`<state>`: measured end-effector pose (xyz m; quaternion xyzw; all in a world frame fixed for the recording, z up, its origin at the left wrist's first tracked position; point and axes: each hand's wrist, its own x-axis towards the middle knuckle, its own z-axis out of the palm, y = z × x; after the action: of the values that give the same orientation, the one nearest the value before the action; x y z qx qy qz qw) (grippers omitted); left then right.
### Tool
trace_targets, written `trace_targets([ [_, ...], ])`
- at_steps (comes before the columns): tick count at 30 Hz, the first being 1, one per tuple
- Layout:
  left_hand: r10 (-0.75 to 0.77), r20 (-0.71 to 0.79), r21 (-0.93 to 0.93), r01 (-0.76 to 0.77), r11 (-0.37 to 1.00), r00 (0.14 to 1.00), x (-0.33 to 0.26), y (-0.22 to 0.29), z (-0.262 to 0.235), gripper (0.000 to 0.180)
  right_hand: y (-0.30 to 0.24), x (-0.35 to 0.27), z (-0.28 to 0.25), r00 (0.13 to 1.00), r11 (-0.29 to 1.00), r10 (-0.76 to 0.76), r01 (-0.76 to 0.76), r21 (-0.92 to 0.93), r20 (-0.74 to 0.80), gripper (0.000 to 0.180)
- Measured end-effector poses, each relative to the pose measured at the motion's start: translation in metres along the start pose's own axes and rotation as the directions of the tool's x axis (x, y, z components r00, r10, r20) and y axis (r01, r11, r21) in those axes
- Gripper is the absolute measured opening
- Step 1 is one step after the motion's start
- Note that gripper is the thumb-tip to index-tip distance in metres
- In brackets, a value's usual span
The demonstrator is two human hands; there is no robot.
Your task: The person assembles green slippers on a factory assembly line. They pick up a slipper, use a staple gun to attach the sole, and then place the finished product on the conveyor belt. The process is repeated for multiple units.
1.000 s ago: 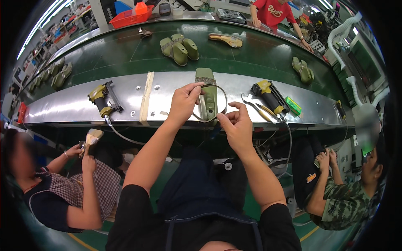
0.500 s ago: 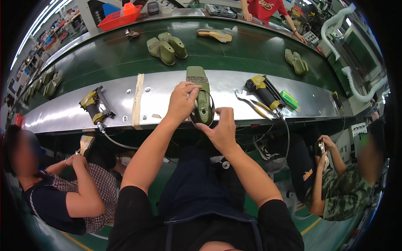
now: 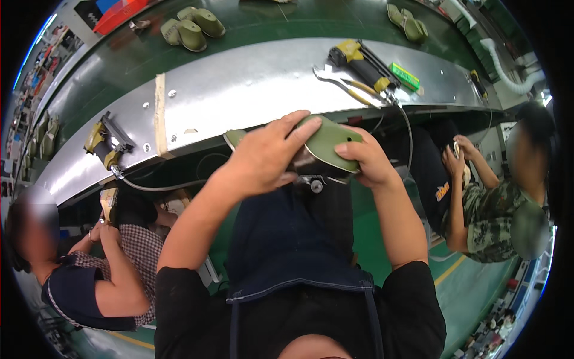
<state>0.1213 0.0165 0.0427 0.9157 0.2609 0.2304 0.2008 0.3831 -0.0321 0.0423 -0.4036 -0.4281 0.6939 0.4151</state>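
An olive-green shoe (image 3: pixel 327 141) is held sole-up over my lap, just below the edge of the metal bench (image 3: pixel 239 90). My left hand (image 3: pixel 266 157) wraps over its left side, fingers across the sole. My right hand (image 3: pixel 366 157) grips its right end, thumb on the sole. A dark shoe last or stand (image 3: pixel 311 173) shows under the shoe between my hands.
On the bench lie a yellow-black power tool (image 3: pixel 359 60), pliers (image 3: pixel 338 81), a green box (image 3: pixel 405 76) and a staple gun (image 3: pixel 106 143) at left. Olive shoes (image 3: pixel 191 27) ride the green conveyor (image 3: pixel 119 66) behind. One seated person is at left (image 3: pixel 89 263), another at right (image 3: pixel 490 203).
Both hands have lifted the shoe off the bench and drawn it toward me, turning it sole-up. My head has tilted further down.
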Motion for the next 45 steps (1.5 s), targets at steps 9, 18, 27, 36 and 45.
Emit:
trace_targets([
  [9,-0.538,0.359,-0.751,0.578,0.319,0.763,-0.071,0.041,0.199,0.094,0.130,-0.085,-0.028,0.921,0.966,0.144,-0.211,-0.151,-0.363,0.053],
  [18,-0.434,0.751,-0.661,0.567,-0.492,0.499,-0.073,0.036,0.244,0.062,0.206,-0.059,-0.050,0.846,0.884,0.170,-0.357,-0.301,-0.505,0.036],
  [27,-0.614,0.584,-0.701,0.711,-0.052,0.531,-0.071,0.003,0.250,0.054,0.198,-0.057,-0.058,0.814,0.917,0.265,-0.378,-0.125,-0.517,0.051],
  [36,-0.551,0.431,-0.761,0.616,0.203,0.715,-0.027,-0.031,0.239,0.035,0.206,-0.055,-0.073,0.868,0.951,0.205,-0.286,-0.118,-0.453,0.041],
  [45,-0.449,0.265,-0.621,0.507,0.597,0.853,-0.017,-0.015,0.213,0.041,0.193,-0.047,-0.061,0.865,0.823,-0.189,-0.119,-0.555,-0.466,0.031],
])
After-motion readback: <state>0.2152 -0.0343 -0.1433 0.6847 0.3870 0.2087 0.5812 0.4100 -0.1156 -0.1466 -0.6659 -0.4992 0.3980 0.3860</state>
